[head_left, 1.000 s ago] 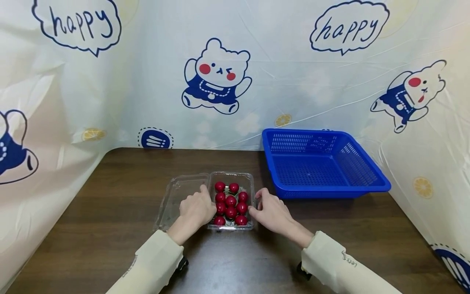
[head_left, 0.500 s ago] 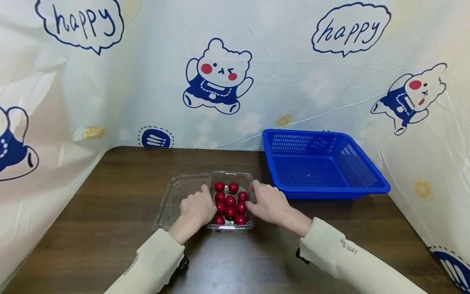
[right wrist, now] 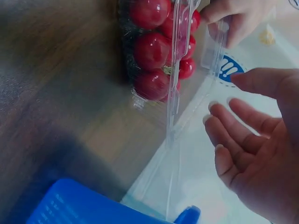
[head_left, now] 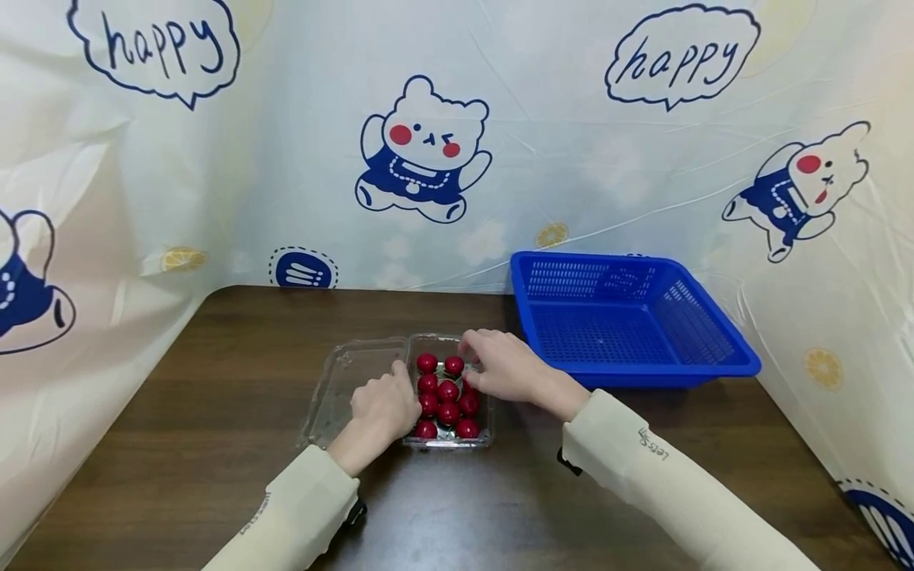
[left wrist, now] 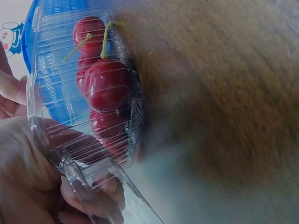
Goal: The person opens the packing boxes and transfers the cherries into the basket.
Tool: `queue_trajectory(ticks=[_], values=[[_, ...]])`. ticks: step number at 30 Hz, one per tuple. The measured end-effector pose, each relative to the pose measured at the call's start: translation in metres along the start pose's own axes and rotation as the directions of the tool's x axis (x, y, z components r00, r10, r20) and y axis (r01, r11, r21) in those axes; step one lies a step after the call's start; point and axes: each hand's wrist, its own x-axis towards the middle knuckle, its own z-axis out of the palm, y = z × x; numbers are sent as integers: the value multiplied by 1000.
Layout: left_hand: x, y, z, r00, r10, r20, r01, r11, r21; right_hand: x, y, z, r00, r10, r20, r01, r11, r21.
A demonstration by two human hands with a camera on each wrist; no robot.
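Observation:
A clear plastic box (head_left: 450,445) with several red cherries (head_left: 448,413) sits on the table, its transparent lid (head_left: 339,392) folded open to the left. At the box's left side, along the hinge, my left hand (head_left: 384,406) grips the edge; in the left wrist view, curled fingers (left wrist: 96,198) show behind the clear plastic. Over the box's upper right part hovers my right hand (head_left: 503,366), hiding some cherries. The right wrist view shows that hand (right wrist: 261,140) with spread, loosely bent fingers and nothing between them. Green stems are visible on some cherries.
A blue perforated basket (head_left: 643,371) stands at the back right, close behind my right hand. The brown wooden table (head_left: 178,428) ends at a patterned cloth (head_left: 300,159) hung behind and at both sides.
My right hand has moved from the box's right side, leftward and farther back, to over its upper right part. The left hand and box stay nearly still.

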Motion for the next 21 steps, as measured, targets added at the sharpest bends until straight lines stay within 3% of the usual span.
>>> queue_trajectory(ticks=[7,14,21], values=[[0,0,1,1000,8,-12,-8,1000,3,8,5,18,995,-99,32,101,993,-55],[1,1,1,1000,-5,-9,5,1000,7,6,5,39,968,-250,24,250,953,-172],[1,2,2,1000,-14,-7,14,1000,2,7,6,50,951,-308,8,304,931,-201]])
